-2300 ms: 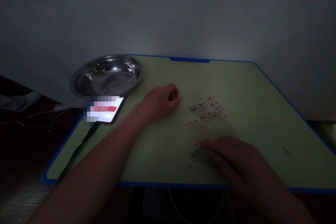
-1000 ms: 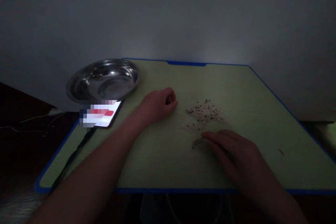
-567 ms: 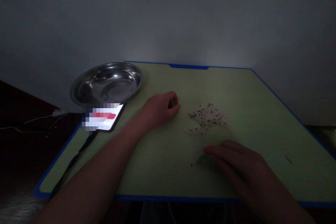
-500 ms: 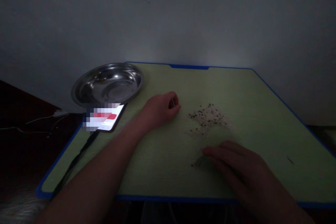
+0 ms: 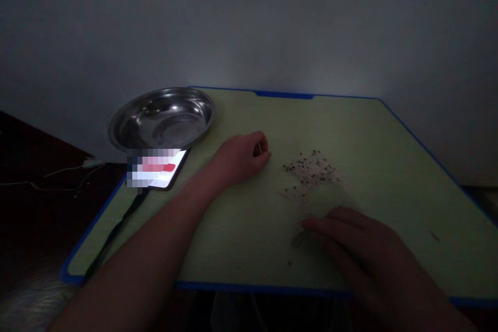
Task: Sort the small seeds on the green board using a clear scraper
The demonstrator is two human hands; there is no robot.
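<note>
A loose patch of pale grains mixed with dark bean-like bits (image 5: pixel 313 170) lies on the green tabletop (image 5: pixel 241 238). My left hand (image 5: pixel 245 154) rests just left of the patch with its fingers curled. A small pale sliver shows inside the curl, too little to name. In front of the patch, my right hand (image 5: pixel 361 241) has thumb and fingers drawn together. A faint, thin, curved thing (image 5: pixel 299 239) shows by its fingertips, blurred in the dim light. One dark bit (image 5: pixel 289 263) lies apart, near the table's front edge.
A shiny steel basin (image 5: pixel 163 120) stands at the back left. A phone with a lit screen (image 5: pixel 159 168) lies before it, with a dark strap (image 5: pixel 116 231) running toward me. A small dark mark (image 5: pixel 434 236) is on the right. Behind the table rises a wall (image 5: pixel 249 26).
The single dark bit now lies closer to the front edge, apart from the thin thing at my right fingertips. My left hand stays curled in place. The view has shifted slightly.
</note>
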